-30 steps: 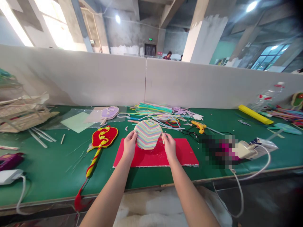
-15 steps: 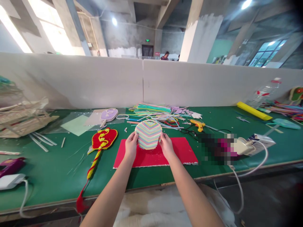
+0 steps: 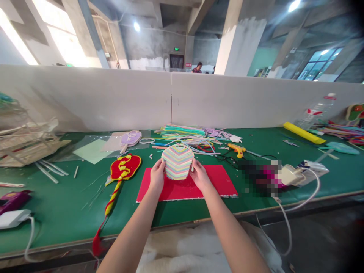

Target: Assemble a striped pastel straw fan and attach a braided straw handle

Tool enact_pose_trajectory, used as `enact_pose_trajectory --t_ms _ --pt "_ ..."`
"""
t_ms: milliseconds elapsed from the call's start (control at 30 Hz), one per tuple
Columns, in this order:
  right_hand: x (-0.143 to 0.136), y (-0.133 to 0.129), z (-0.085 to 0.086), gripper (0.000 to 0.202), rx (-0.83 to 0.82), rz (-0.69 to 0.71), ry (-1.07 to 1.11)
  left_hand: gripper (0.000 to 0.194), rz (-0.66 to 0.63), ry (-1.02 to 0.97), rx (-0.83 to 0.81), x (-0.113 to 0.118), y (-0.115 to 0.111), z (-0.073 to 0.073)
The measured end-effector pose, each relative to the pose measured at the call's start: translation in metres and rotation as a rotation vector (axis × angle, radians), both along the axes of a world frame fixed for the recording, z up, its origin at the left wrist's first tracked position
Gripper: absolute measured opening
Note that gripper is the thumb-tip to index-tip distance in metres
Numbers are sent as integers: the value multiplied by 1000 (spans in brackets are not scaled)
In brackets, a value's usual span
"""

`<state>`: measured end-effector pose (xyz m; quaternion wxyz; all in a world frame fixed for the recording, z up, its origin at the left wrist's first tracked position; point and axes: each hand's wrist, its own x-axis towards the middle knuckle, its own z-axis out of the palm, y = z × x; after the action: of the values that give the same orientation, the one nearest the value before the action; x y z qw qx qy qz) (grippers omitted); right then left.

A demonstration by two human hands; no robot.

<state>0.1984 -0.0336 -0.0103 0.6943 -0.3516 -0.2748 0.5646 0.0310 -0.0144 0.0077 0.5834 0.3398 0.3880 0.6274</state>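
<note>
Between my hands is a rounded panel (image 3: 178, 162) with pastel zigzag stripes in pink, yellow, blue and green, tilted up to face me. My left hand (image 3: 157, 174) pinches its left edge, while my right hand (image 3: 200, 174) grips the right edge. Beneath them lies a red board (image 3: 218, 182) with a rough pale front edge. To the left rests a red fan (image 3: 133, 167) with yellow trim, a twisted red-and-yellow handle and a red tassel. Behind the panel, pastel strips (image 3: 182, 130) are heaped together.
A yellow glue gun (image 3: 237, 150) lies right of the strips. Purple fan-shaped piece (image 3: 131, 138) and a green sheet (image 3: 93, 151) sit at back left. White cable (image 3: 317, 185) hangs over the front edge at right. A grey partition (image 3: 127, 98) closes the back.
The view has shifted very slightly. Both hands keep hold of the striped panel in nearly the same place, with a tiny shift of the right fingers.
</note>
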Motion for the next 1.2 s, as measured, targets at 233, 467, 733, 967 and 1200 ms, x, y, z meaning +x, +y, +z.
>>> enact_pose_trajectory --t_ms 233,467,733,967,1200 --pt "1 0 -2 35 -22 -39 -20 47 -9 79 17 2 -1 2" --pt "4 -1 -2 31 -8 -123 -32 44 -37 103 50 4 -3 5" --pt "3 -1 -2 31 3 -138 -65 42 -34 114 71 3 -4 5" --pt "3 -1 -2 32 9 -174 -126 44 89 251 138 2 -4 6" --pt "3 -2 1 35 -2 -203 -209 45 96 264 140 3 -5 7"
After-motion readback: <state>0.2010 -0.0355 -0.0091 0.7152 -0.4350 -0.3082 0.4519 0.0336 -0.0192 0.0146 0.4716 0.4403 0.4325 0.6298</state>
